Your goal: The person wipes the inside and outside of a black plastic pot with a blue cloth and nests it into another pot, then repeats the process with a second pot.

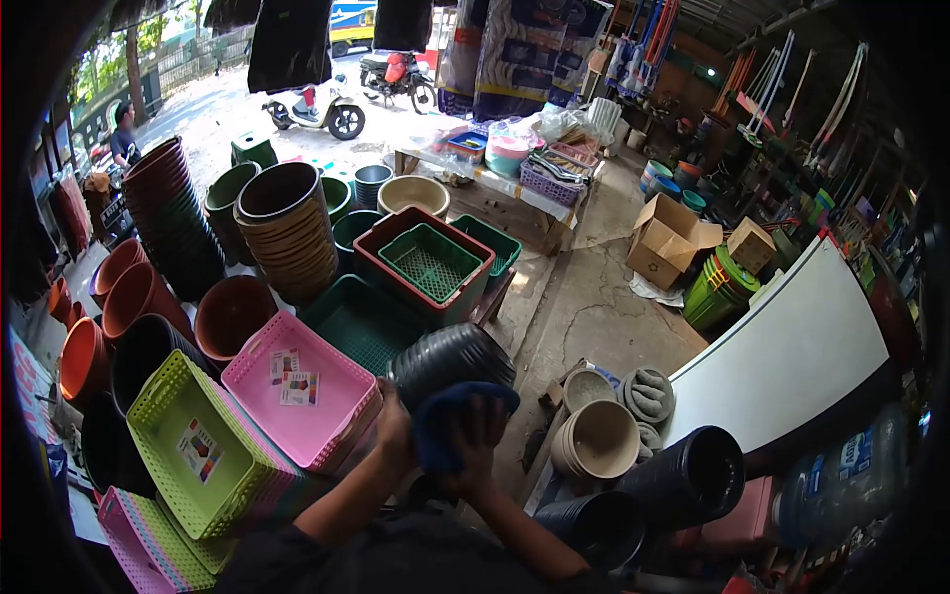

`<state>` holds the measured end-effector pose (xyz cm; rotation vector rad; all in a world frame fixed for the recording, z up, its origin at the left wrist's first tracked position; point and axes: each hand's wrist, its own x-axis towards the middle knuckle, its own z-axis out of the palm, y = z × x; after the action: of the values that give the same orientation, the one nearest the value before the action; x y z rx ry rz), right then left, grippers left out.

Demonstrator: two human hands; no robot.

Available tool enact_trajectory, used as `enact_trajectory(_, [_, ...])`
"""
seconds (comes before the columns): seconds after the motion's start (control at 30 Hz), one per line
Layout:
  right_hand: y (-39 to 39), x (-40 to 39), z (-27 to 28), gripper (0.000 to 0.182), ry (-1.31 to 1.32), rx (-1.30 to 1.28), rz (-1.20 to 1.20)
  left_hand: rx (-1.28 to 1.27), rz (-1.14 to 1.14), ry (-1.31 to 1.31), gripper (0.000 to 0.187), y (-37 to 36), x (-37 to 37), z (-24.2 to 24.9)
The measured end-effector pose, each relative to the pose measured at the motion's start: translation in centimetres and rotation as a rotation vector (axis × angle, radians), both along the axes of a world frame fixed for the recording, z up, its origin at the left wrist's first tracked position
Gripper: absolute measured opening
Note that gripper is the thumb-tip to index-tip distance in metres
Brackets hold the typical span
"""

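Note:
A stack of black ribbed pots (450, 358) lies tilted in front of me at the middle. My left hand (394, 428) grips its near left end, fingers wrapped at the rim. My right hand (477, 436) presses a dark blue cloth (433, 428) against the near side of the stack. Just left of the hands is a pile of pink baskets (297, 396) with labels on the top one. A dark green basket (366, 322) sits right behind the black pots.
Green baskets (188, 445) stand at left, with brown pots (287, 233) behind. Beige pots (597, 439) and black buckets (693, 475) are at right. A white panel (792, 346) leans beyond them. A cardboard box (665, 243) rests on the floor. A person (124, 134) is at far left.

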<state>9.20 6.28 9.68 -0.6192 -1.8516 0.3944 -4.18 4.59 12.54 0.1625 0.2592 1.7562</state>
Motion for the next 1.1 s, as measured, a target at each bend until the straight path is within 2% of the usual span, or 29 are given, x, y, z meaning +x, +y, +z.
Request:
enact_trajectory(0.07, [-0.6,0.3,1.6,0.073,-0.626,0.102,0.011,-0.403,0.081,0.489,0.063,-0.6,-0.3,-1.9])
enact_trajectory(0.1, [-0.5,0.4,2.8,0.073,-0.635,0.096,0.012,-0.409,0.077,0.48,0.063,-0.4,-0.5,-2.8])
enact_trajectory(0.2, [1.7,0.4,5.9,0.073,-0.754,0.056,0.057,-0.106,-0.099,0.718,0.056,0.5,-1.5,-6.0])
enact_trajectory(0.27, [3.9,0.8,7.0,0.064,-0.822,-0.078,0.066,0.095,-0.243,0.859,0.051,0.0,-1.8,-7.5])
enact_trajectory(0.3, [5.5,1.6,7.1,0.057,-0.685,-0.337,0.162,-0.097,-0.367,0.935,0.046,-0.7,-2.0,-6.3])
enact_trajectory(0.33, [7.2,2.8,6.6,0.05,-0.528,-0.589,0.249,-0.099,-0.397,0.936,0.046,-1.6,-2.0,-5.3])
enact_trajectory(0.4, [10.9,5.9,5.6,0.04,-0.726,-1.0,0.351,-0.2,-0.35,0.846,0.046,-2.5,-2.0,-3.9])
enact_trajectory(0.43, [10.6,6.4,5.1,0.04,-0.708,-1.014,0.338,-0.417,-0.215,0.734,0.046,-2.8,-1.4,-4.4])
enact_trajectory(0.47, [10.3,7.1,4.8,0.041,-0.646,-0.938,0.256,-0.416,-0.231,0.745,0.046,-2.9,-1.2,-4.6])
enact_trajectory(0.53, [7.7,7.0,4.2,0.044,-0.529,-0.767,0.101,-0.255,-0.191,0.312,0.05,-2.2,-1.2,-4.7])
enact_trajectory(0.6, [4.3,5.5,2.9,0.047,-0.426,-0.606,-0.049,-0.25,-0.162,0.251,0.05,-1.9,-0.1,-4.9])
enact_trajectory(0.67, [1.1,4.7,1.8,0.051,-0.327,-0.451,-0.206,-0.243,-0.234,0.074,0.05,-2.1,1.6,-3.8])
enact_trajectory(0.8, [-2.1,4.9,1.9,0.059,-0.106,-0.127,-0.574,-0.33,-0.202,0.173,0.05,-1.4,5.0,-5.0])
enact_trajectory(0.83, [-2.3,5.5,2.9,0.059,-0.096,-0.129,-0.61,-0.333,-0.219,0.413,0.05,-1.3,5.2,-5.5])
enact_trajectory(0.87, [-2.3,6.2,4.3,0.056,-0.323,-0.142,-0.564,-0.327,-0.231,0.651,0.051,-1.1,5.3,-5.7])
enact_trajectory(0.9, [-2.0,7.0,5.1,0.054,-0.549,-0.165,-0.508,-0.265,-0.261,0.717,0.044,-1.2,5.5,-5.2])
enact_trajectory(0.93, [-1.5,7.9,5.3,0.054,-0.545,-0.183,-0.537,-0.261,-0.295,0.725,0.044,-1.3,5.5,-4.8])
enact_trajectory(1.0, [0.1,10.0,5.1,0.049,-0.353,-0.488,-0.416,-0.197,-0.437,0.927,0.035,-1.3,5.5,-4.0])
enact_trajectory(1.03, [1.3,11.6,4.1,0.049,-0.124,-0.689,-0.35,-0.177,-0.439,0.93,0.033,-1.4,5.7,-2.6])
enact_trajectory(1.07, [1.8,13.4,2.5,0.049,-0.105,-0.696,-0.381,-0.164,-0.473,0.943,0.033,-1.3,5.8,-2.5])
enact_trajectory(1.1, [2.1,15.3,0.8,0.044,0.05,-0.781,-0.285,-0.161,-0.485,0.809,0.034,-1.2,5.9,-2.4])
